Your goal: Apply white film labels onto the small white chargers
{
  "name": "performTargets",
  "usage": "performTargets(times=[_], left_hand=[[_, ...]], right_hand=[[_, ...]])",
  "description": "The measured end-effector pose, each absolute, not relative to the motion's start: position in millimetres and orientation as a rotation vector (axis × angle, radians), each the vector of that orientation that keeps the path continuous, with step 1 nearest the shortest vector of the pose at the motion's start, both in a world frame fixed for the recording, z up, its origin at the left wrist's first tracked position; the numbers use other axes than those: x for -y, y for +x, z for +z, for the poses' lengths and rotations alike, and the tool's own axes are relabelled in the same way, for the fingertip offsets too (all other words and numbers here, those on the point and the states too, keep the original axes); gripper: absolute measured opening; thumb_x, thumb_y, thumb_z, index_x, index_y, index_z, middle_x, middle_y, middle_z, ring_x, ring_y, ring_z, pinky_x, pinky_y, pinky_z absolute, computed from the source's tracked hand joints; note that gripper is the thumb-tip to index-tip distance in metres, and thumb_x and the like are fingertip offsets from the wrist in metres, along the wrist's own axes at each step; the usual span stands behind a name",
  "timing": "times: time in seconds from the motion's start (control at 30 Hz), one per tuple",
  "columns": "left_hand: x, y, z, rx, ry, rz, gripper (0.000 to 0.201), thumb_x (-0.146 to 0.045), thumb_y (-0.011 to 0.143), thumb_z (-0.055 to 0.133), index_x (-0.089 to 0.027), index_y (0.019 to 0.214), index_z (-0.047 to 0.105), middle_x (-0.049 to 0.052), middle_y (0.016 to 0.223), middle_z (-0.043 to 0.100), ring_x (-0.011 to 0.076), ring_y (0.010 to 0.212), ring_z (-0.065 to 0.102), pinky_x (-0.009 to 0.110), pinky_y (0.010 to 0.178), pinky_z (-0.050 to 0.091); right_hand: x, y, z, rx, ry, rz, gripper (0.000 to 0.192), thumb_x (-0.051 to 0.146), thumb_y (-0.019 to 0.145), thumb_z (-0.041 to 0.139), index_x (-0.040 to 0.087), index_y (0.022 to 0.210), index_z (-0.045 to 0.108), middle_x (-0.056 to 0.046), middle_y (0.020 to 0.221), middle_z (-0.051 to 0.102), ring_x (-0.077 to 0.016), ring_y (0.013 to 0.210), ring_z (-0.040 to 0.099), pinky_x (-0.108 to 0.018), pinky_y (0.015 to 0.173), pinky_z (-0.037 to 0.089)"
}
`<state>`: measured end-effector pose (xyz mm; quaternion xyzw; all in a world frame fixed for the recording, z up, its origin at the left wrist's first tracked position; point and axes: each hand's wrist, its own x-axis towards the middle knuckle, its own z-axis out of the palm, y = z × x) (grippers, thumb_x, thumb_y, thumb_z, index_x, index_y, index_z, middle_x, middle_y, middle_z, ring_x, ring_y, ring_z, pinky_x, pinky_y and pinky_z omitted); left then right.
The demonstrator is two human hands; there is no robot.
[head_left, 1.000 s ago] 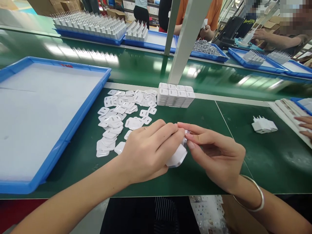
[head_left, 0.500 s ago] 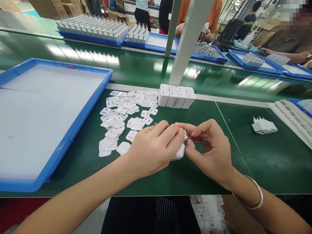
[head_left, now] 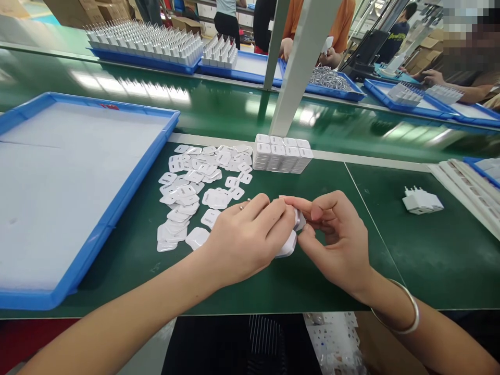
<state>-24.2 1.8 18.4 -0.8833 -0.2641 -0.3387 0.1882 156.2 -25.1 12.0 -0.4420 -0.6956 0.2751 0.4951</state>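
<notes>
On the green bench [head_left: 332,281], left hand [head_left: 244,242] grips a white charger [head_left: 287,245]; right hand [head_left: 336,237] pinches its tip, seemingly fitting a cover.

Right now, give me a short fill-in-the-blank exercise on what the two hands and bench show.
1. Both hands, left hand and right hand, grip one small white plastic charger body over the ____ mat.
2. The big tray on the left has a ____ rim.
3. The loose flat white plastic cover plates lie ____ the tray.

Missing words: green; blue; outside
</notes>
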Motion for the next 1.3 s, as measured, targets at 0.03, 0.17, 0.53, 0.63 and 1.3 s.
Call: performTargets(times=[0.03, 0.17, 0.53, 0.63, 1.3], left_hand=[[-2.0, -24.2, 17.9, 0.741, -2.481, -0.965, 0.02, -0.009, 0.082, 0.049, -0.011, 0.093, 0.066, 0.005, 0.087, 0.074, 0.0177, 0.072, 0.064, 0.028, 0.052, 0.046], [-3.0, -24.8, 14.8, 0.742, -2.476, -1.019, 0.02, -0.008, 0.081, 0.052, -0.01, 0.095, 0.066, 0.006, 0.086, 0.073, 0.0181, 0.07, 0.063, 0.028, 0.051, 0.045], [-7.2, -28.3, 14.6, 0.833, -2.658, -1.15, 0.027, -0.007, 0.081, 0.054, -0.014, 0.106, 0.062, 0.008, 0.092, 0.071, 0.0179, 0.077, 0.064, 0.028, 0.06, 0.051], [-11.7, -29.6, 12.8, 0.869, -2.777, -1.257, 0.025, -0.01, 0.082, 0.06, -0.016, 0.106, 0.063, 0.007, 0.09, 0.069, 0.0167, 0.078, 0.064, 0.026, 0.061, 0.05], [-27.1, -42.5, 29.9, 0.865, -3.234, -1.236, 0.024, -0.014, 0.077, 0.069, -0.018, 0.101, 0.07, 0.003, 0.087, 0.071, 0.014, 0.074, 0.064, 0.025, 0.061, 0.049]], right_hand=[[25.2, 156.5, 12.6, 1.694, -1.075, 0.66, 0.032, -0.004, 0.075, 0.054, 0.024, 0.088, 0.046, -0.004, 0.107, 0.075, -0.0182, 0.102, 0.074, -0.019, 0.069, 0.06], [25.5, 157.1, 15.4, 1.697, -1.086, 0.654, 0.031, -0.004, 0.074, 0.055, 0.023, 0.089, 0.05, -0.004, 0.108, 0.075, -0.0179, 0.098, 0.075, -0.021, 0.07, 0.061], [13.9, 172.4, 26.2, 1.919, -0.964, 0.665, 0.027, -0.001, 0.073, 0.053, 0.023, 0.085, 0.059, -0.005, 0.107, 0.076, -0.0233, 0.096, 0.075, -0.029, 0.068, 0.063], [5.0, 188.0, 34.3, 2.14, -0.952, 0.742, 0.03, 0.001, 0.078, 0.058, 0.025, 0.096, 0.061, -0.002, 0.115, 0.074, -0.0209, 0.093, 0.074, -0.032, 0.077, 0.063], [-5.0, 206.0, 53.0, 2.282, -0.663, 0.498, 0.02, 0.009, 0.089, 0.062, 0.027, 0.084, 0.071, -0.002, 0.082, 0.073, -0.0176, 0.072, 0.068, -0.031, 0.064, 0.056]])
